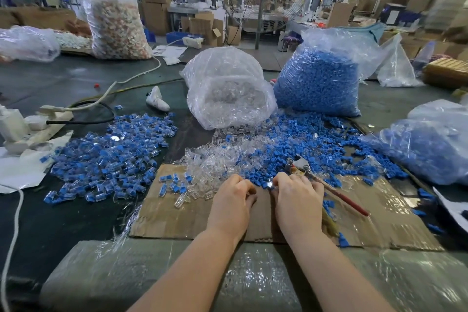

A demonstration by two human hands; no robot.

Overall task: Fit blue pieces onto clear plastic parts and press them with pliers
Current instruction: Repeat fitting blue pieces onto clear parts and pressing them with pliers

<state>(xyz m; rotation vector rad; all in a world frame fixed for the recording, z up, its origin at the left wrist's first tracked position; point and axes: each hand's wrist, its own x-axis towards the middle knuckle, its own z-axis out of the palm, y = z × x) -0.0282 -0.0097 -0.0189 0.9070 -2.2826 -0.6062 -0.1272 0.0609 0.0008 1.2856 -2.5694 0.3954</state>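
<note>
Hands meet low at the centre of the flattened brown cardboard sheet (162, 213). The person's left hand (234, 201) has its fingers curled under at the front edge of the loose heap of small clear plastic parts (215, 159); what it holds, if anything, I cannot tell. The right hand (298, 197) is curled too, pinching one small clear part (271, 185) at its fingertips, and seems also to pin the red-handled metal pliers (326, 185), whose head pokes out at one o'clock from the knuckles and whose handle trails toward four o'clock.

Loose blue plastic pieces (304, 139) lie scattered from twelve to two o'clock of the hands. Finished blue-and-clear assemblies (111, 152) are piled at ten o'clock. Beyond, at twelve, sits the clear plastic bag of clear parts (228, 88), with the bag of blue pieces (319, 81) at one o'clock.

This looks like the fitting step: a blue piece probably has to be seated squarely on the clear part before the pliers squeeze it.
</note>
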